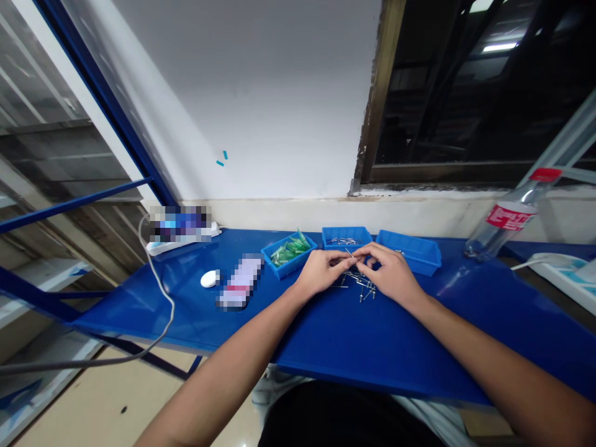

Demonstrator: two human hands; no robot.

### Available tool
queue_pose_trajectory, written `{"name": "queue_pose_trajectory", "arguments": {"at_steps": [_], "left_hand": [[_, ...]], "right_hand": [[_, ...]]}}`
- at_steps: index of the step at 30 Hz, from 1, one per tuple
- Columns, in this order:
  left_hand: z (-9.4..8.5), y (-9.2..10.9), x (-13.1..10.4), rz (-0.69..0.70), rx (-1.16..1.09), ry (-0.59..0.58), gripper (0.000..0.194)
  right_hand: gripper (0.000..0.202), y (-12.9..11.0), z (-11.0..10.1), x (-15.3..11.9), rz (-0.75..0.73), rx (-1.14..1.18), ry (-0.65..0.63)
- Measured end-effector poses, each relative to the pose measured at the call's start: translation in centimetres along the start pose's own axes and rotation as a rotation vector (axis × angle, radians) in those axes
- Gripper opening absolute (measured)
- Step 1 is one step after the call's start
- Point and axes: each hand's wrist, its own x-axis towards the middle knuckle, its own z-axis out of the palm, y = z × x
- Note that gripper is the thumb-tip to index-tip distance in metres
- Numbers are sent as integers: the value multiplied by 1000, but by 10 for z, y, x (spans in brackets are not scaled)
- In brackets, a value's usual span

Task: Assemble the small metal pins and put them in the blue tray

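Note:
My left hand (321,271) and my right hand (388,273) meet at the fingertips over the blue table. Pinched where they meet is a thin metal pin (349,252), which looks like a blind rivet; its lower end is hidden by my fingers. Under and between both hands lies a loose pile of similar rivets (365,287), partly covered by my right hand. Just behind my hands, a blue bin (347,231) holds several of these metal pieces. A second blue bin (414,251) is behind my right hand, with a few small pieces near its left end.
Left of my hands, a blue bin (282,272) holds green packets (293,248). Farther left are a blurred phone-like object (242,282), a round white object (209,279) and a power strip (184,242) with a cable. A plastic bottle (507,217) with a red cap stands right.

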Motion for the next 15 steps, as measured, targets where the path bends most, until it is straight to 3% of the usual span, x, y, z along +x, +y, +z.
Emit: {"name": "queue_pose_trajectory", "arguments": {"at_steps": [8, 12, 15], "left_hand": [[2, -11, 3, -77, -5, 98, 24], [2, -10, 3, -2, 87, 70, 20], [2, -8, 3, 78, 151, 40, 17]], "right_hand": [[15, -2, 4, -1, 42, 43, -42], [16, -2, 5, -1, 152, 82, -1], [14, -1, 4, -1, 152, 69, -21]]}}
